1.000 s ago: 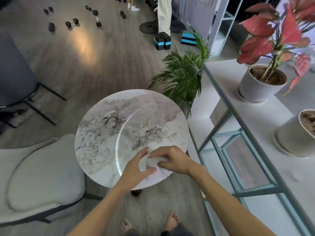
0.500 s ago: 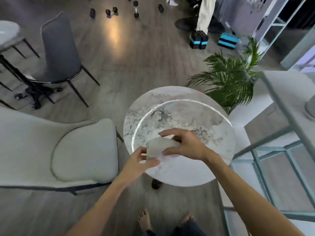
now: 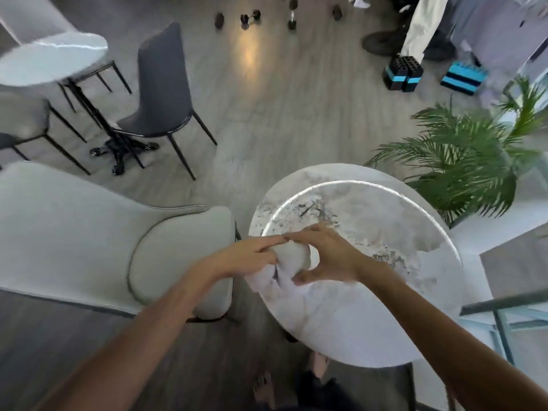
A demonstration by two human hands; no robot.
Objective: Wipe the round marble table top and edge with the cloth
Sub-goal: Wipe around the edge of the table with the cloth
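Cloth (image 3: 292,258) is sitting bunched into a wad at the centre of the frame, over the left rim of the table (image 3: 341,321). The right hand (image 3: 329,256) is arching thumb and fingers round it, and the left hand (image 3: 249,256) is pinching its left side, fingertips meeting on top. Both seem to be gathering it into a firm pad for even pressing. Being at the rim suits starting on the edge beside the armchair (image 3: 89,232).
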